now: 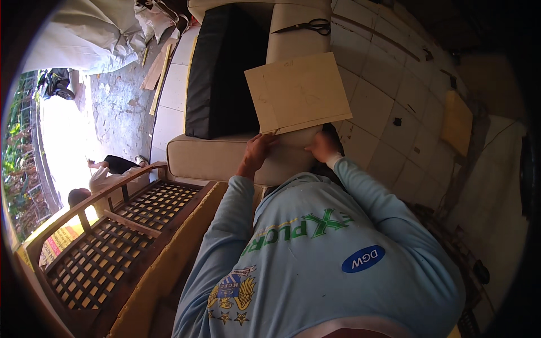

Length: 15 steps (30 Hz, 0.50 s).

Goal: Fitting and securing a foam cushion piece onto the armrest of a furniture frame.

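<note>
Tiled floor [389,101], beige cushion [225,155], both hands [256,149] [322,146] pinching cardboard sheet [298,93], scissors [307,26] beyond

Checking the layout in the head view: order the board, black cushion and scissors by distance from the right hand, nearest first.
1. Board: at the right hand, just above it.
2. Black cushion: to the left, on the sofa seat.
3. Scissors: farthest, at the top.

Single head view, worn high, looking steeply down the person's chest and forearms. Close on the hands, left hand [256,151] and right hand [322,147], at the cushion [225,158]. Fisheye bends edges; tiled floor [389,96] spreads right, wooden bench [112,236] lower left.
</note>
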Motion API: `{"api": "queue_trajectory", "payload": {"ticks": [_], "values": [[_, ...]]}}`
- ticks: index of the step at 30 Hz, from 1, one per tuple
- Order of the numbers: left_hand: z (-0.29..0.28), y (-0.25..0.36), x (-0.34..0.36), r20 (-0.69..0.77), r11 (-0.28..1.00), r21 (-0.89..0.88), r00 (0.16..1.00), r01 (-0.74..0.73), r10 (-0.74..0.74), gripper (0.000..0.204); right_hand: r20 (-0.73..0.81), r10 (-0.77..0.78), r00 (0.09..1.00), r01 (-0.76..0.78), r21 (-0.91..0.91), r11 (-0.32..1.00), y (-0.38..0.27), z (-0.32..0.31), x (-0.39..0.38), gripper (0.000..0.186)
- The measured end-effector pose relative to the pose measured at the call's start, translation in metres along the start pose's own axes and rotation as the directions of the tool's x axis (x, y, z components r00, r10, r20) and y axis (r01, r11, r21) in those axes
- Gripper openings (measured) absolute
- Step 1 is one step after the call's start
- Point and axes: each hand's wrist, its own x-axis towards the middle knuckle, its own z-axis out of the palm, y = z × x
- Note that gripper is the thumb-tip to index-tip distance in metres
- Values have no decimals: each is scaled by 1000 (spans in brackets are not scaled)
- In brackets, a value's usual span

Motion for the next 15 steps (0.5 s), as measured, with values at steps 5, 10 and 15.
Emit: {"api": "queue_trajectory", "payload": {"ticks": [5, 10, 15], "values": [[14, -7, -5, -27, 991, -117, 997, -68, 65, 23, 85, 103, 991, -95, -92, 991, -17, -13, -1, 28], [40, 4, 1, 80, 732, -605, 938, 314, -336, 18, 222, 66, 973, -156, 416, 896, -44, -6, 6, 34], [50, 26, -1, 78, 804, -492, 936, 334, -342, 22, 399, 154, 904, -410, 705, 580, -60, 11, 16, 31]]}}
